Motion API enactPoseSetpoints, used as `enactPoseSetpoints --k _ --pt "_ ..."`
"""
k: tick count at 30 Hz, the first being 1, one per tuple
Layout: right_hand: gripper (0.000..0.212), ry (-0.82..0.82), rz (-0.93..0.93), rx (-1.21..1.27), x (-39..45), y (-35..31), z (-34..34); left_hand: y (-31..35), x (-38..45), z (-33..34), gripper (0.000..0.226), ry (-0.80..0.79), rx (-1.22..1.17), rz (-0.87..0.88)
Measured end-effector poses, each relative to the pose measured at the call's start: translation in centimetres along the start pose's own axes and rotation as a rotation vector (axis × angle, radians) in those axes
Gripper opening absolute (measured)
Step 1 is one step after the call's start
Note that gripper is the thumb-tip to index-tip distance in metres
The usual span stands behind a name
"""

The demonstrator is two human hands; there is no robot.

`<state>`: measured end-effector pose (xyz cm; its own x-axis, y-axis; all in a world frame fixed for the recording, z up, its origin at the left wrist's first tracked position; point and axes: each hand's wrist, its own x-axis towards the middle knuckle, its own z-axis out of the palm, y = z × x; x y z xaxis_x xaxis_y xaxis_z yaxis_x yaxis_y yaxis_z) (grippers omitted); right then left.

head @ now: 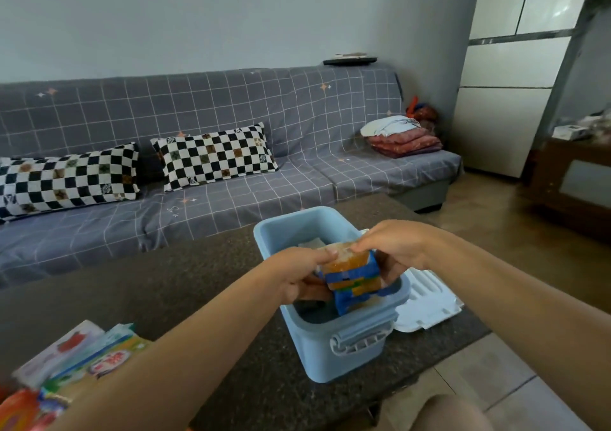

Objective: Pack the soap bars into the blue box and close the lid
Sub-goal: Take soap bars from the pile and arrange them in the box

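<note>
I held a wrapped soap stack (352,277) between both hands, left hand (294,277) and right hand (393,248), directly above the open blue box (334,351), long axis left-right.

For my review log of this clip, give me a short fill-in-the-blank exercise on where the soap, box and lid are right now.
1. Both hands, left hand and right hand, hold the soap stack over the open ____ box.
2. The white lid lies on the table to the box's ____.
3. More soap packs wait at the table's near ____ corner.

Missing words: blue; right; left
</note>
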<state>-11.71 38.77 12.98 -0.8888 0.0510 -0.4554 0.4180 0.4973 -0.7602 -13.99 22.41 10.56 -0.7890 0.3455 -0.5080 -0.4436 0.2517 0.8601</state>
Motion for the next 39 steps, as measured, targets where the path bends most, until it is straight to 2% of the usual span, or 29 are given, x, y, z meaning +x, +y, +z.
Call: enactPoseSetpoints --k 5,9,15,20,23,28,34,39 --pt "0.041 -0.106 0.068 -0.114 2.0 0.0 -0.8 -0.2 1.5 0.2 0.041 0.008 -0.038 -0.072" --pt "0.041 -0.140 0.110 -0.164 3.3 1.0 -0.4 -1.6 2.7 1.7 0.039 0.012 -0.033 -0.058" --pt "0.047 -0.084 0.143 -0.382 4.6 0.7 0.4 -1.9 3.5 2.8 0.052 -0.010 -0.092 -0.126" --pt "0.048 -0.057 0.177 -0.432 5.0 0.5 1.0 -2.1 3.8 2.6 0.059 0.005 -0.191 -0.165" --pt "0.052 -0.046 0.178 -0.439 4.8 0.6 1.5 -2.3 4.1 2.7 0.052 0.033 -0.170 -0.176" --pt "0.041 -0.117 0.223 -0.506 5.0 -0.3 1.1 -1.9 4.5 2.5 0.048 0.062 -0.130 -0.207" --pt "0.036 -0.160 0.264 -0.485 5.0 -1.3 0.5 -1.4 4.8 1.7 0.050 -0.006 -0.093 -0.283" --pt "0.032 -0.180 0.268 -0.573 5.4 -0.7 1.6 -2.4 5.4 2.6 0.051 0.005 -0.166 -0.291"
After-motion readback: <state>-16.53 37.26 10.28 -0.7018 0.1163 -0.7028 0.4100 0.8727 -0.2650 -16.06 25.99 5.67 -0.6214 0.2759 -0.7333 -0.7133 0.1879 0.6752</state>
